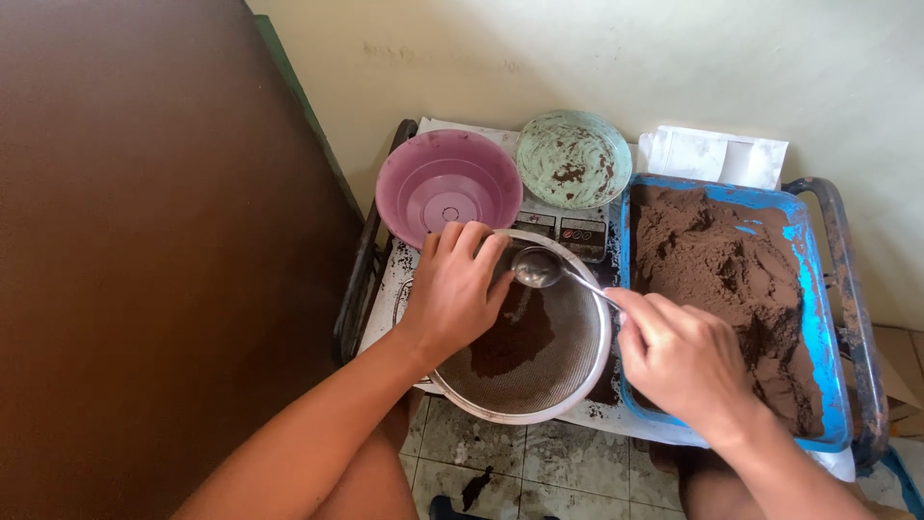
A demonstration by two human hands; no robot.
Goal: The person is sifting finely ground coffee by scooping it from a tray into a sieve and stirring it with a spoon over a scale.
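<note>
Head view: one blue tray (820, 318) heaped with brown powder (717, 279); one round mesh sieve (539, 371) holding a dark powder patch; one empty purple bowl (448, 183); one green bowl (574, 157) smeared with residue. Left hand (452, 294) curled over the sieve's far rim; right hand (679, 356) pinching one metal spoon (539, 268), its bowl above the mesh. Scale (568, 231) beneath mostly hidden; white paper (717, 156) behind the tray.

Sieve (539, 371) left of tray (818, 318); two bowls (448, 183) behind sieve.
</note>
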